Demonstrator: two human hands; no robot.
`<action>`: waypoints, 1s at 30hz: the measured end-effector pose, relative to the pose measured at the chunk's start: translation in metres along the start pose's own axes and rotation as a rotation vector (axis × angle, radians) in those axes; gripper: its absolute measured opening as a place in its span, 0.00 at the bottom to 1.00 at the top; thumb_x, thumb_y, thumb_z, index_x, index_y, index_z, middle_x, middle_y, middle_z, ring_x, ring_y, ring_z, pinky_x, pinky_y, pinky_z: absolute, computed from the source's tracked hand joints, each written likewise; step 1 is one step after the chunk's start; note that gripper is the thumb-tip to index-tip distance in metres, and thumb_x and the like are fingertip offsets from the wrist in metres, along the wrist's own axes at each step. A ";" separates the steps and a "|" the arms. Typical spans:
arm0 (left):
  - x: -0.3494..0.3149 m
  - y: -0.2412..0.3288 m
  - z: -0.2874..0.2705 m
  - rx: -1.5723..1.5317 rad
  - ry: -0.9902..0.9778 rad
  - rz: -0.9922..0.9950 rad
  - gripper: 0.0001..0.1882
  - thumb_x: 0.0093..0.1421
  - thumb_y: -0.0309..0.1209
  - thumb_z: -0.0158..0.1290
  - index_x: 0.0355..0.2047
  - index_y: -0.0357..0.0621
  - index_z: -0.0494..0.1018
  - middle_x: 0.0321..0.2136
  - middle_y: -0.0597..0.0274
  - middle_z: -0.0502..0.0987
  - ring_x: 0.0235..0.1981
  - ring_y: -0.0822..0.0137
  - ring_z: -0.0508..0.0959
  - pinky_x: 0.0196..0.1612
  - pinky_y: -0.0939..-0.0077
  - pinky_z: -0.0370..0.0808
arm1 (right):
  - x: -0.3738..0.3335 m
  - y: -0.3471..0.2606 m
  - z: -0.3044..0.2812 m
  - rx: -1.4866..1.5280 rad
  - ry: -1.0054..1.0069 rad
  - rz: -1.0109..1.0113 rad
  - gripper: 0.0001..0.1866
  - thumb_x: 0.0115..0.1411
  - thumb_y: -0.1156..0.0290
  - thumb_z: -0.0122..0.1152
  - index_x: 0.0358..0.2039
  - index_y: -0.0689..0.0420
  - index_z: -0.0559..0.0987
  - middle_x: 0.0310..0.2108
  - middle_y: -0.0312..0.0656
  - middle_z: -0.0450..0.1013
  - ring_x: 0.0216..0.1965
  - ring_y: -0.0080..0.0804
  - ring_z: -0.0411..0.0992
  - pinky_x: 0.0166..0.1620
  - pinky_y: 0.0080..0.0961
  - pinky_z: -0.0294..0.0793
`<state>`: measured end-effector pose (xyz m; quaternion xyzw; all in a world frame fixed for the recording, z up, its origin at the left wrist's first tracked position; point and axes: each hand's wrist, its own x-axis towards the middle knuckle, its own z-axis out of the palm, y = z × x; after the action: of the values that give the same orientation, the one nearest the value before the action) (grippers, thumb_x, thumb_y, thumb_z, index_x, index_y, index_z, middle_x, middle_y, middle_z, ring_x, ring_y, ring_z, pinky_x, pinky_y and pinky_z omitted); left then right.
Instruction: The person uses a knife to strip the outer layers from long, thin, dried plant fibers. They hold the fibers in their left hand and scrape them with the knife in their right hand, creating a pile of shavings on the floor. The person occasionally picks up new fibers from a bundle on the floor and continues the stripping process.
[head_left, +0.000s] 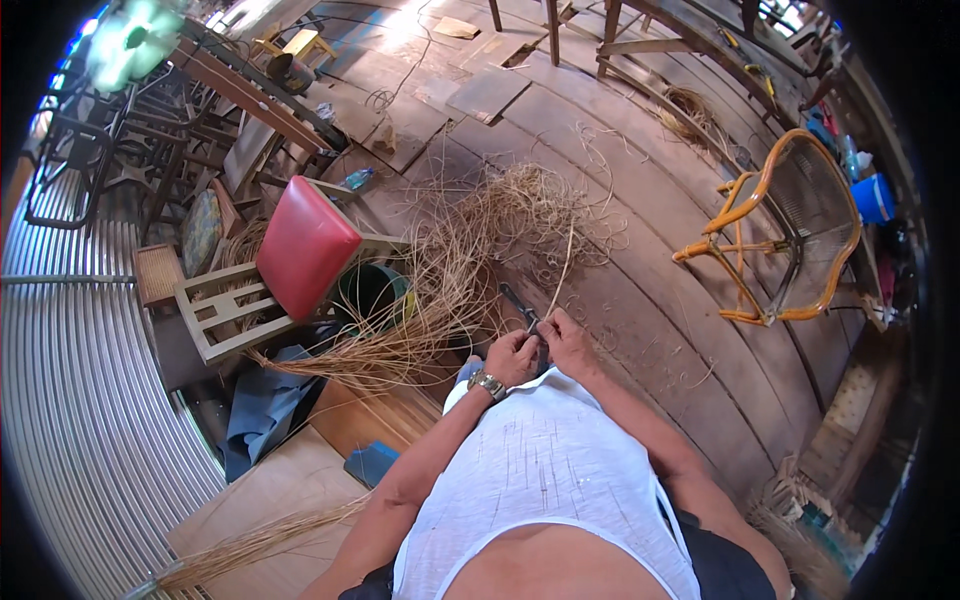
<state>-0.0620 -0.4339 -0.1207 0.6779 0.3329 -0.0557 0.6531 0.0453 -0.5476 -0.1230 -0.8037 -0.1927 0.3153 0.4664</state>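
Note:
Close in front of my white shirt, both hands are closed and nearly touching. My left hand (514,359), with a metal watch on its wrist, has its fingers pinched together; what they hold is hidden. In my right hand (568,343) is the lower end of a pale rattan strip (567,257), which rises from the fingers and bends away over the floor. A slim dark tool (517,302) points up and left from between the hands; its kind is too small to tell. Just beyond lies a loose tangle of rattan strands (510,215).
To the left, a chair with a red seat (308,245) lies tipped beside a dark bucket (372,292) and a rattan bundle (340,365). A rattan-framed chair (795,230) is on the right, near a blue container (873,198). Stacked dark frames (85,165) stand far left.

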 end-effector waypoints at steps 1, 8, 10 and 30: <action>-0.001 0.000 0.000 0.092 0.044 -0.017 0.15 0.62 0.39 0.52 0.31 0.37 0.75 0.23 0.58 0.78 0.23 0.71 0.75 0.28 0.75 0.71 | -0.001 -0.005 -0.001 -0.030 -0.012 -0.017 0.15 0.59 0.58 0.60 0.30 0.59 0.75 0.20 0.47 0.74 0.23 0.43 0.74 0.27 0.38 0.70; -0.004 -0.014 -0.008 0.149 0.043 0.084 0.16 0.63 0.40 0.52 0.30 0.38 0.76 0.21 0.63 0.76 0.23 0.76 0.73 0.28 0.77 0.71 | 0.004 -0.012 0.002 -0.007 -0.102 0.097 0.16 0.59 0.60 0.62 0.24 0.59 0.75 0.16 0.39 0.72 0.16 0.25 0.71 0.19 0.23 0.68; -0.007 -0.003 -0.015 0.214 0.042 0.037 0.16 0.62 0.41 0.52 0.31 0.38 0.76 0.21 0.61 0.76 0.23 0.75 0.73 0.28 0.76 0.71 | 0.009 -0.016 0.006 0.077 -0.162 0.239 0.15 0.59 0.61 0.61 0.23 0.59 0.74 0.15 0.38 0.71 0.13 0.25 0.69 0.16 0.22 0.65; 0.020 -0.010 -0.081 0.261 0.228 -0.088 0.21 0.65 0.46 0.49 0.29 0.38 0.73 0.17 0.66 0.73 0.17 0.75 0.73 0.22 0.80 0.69 | 0.065 -0.038 0.062 0.091 -0.158 0.063 0.18 0.57 0.57 0.63 0.20 0.59 0.76 0.14 0.39 0.72 0.15 0.23 0.70 0.21 0.25 0.69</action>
<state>-0.0815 -0.3521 -0.1278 0.7438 0.4241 -0.0495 0.5143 0.0495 -0.4510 -0.1335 -0.7601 -0.1888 0.4007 0.4755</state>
